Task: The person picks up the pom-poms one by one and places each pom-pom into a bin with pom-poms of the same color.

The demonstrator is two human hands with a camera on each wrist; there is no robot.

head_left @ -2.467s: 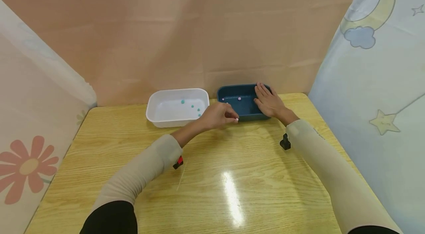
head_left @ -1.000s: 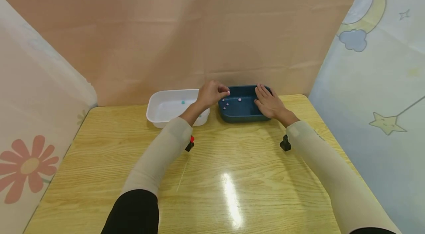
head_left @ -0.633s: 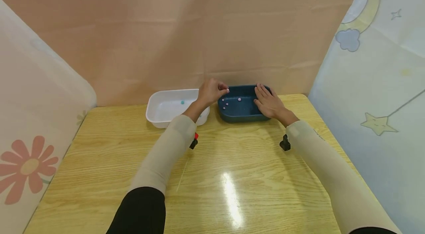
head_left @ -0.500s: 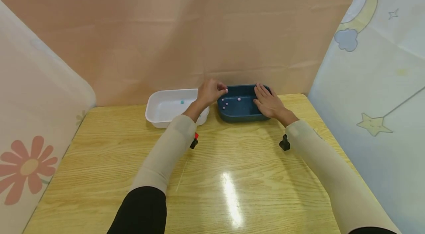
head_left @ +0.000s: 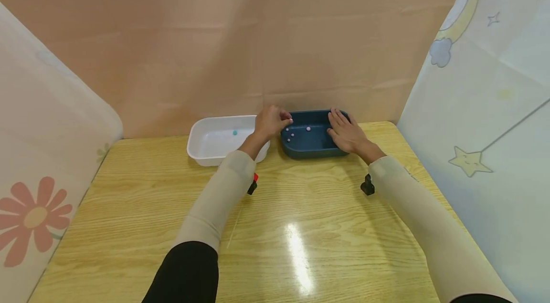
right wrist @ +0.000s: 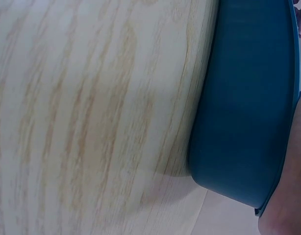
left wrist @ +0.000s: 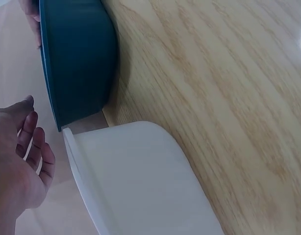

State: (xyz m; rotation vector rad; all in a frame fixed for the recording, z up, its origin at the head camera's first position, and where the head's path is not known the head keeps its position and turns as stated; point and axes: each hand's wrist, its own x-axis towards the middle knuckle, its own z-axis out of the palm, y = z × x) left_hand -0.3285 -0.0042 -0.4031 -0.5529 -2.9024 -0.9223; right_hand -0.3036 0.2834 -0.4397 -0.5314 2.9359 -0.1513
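Note:
My left hand (head_left: 269, 121) pinches a small pink ball (head_left: 290, 120) between thumb and fingertips, above the left end of the dark blue container (head_left: 315, 153). In the left wrist view, the pinching left hand (left wrist: 23, 152) is beside the rims, and the ball cannot be made out. Several small pink balls, one of them the pink ball (head_left: 308, 129) near the middle, lie inside the blue container. With fingers extended, my right hand (head_left: 347, 133) rests on that container's right end. A white container (head_left: 202, 156) stands to the left, partly covered by my left hand; a teal ball (head_left: 235, 132) shows inside.
Both containers stand at the far side of the wooden table (head_left: 326, 217), close to the tan backdrop (head_left: 193, 55). Patterned cloths hang at left and right. A black wrist device (head_left: 367, 185) sits under the right sleeve, and a black-and-red device (head_left: 253, 183) under the left.
From in front of the blue container, my left hand has risen to its left end, still pinching the pink ball, then shifted slightly left and down. My right hand has stayed in place.

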